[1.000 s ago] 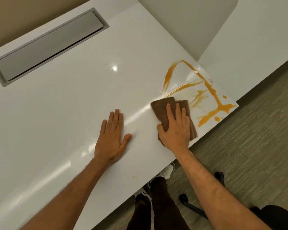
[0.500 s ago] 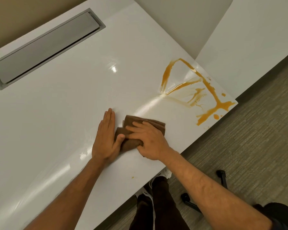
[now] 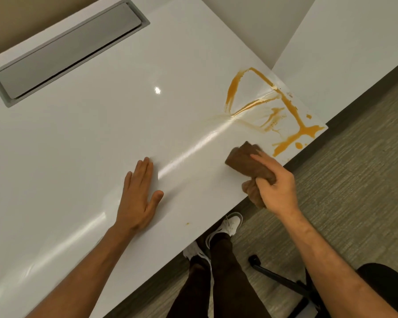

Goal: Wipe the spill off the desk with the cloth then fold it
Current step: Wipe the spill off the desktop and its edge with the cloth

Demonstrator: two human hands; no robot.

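An orange-brown spill (image 3: 290,106) streaks the right corner of the glossy white desk (image 3: 101,138), with a pale smear trailing left from it. A brown cloth (image 3: 244,159) is bunched near the desk's front edge, just left of the spill's lowest streak. My right hand (image 3: 276,187) grips the cloth from the right, fingers laid over it, part of the cloth hanging off the edge under my palm. My left hand (image 3: 140,193) lies flat on the desk, fingers together, about a forearm's width left of the cloth. A tiny orange drop (image 3: 187,224) sits near the front edge.
A grey recessed cable hatch (image 3: 67,51) lies at the desk's far left. A second white desk (image 3: 354,53) adjoins at the right. Below the edge are my legs and white shoes (image 3: 225,226), a black chair base (image 3: 283,281) and grey carpet.
My right hand dragged the cloth left to my left hand, then swept it back right toward the spill, now bunched in its grip. My left hand stayed flat in place.
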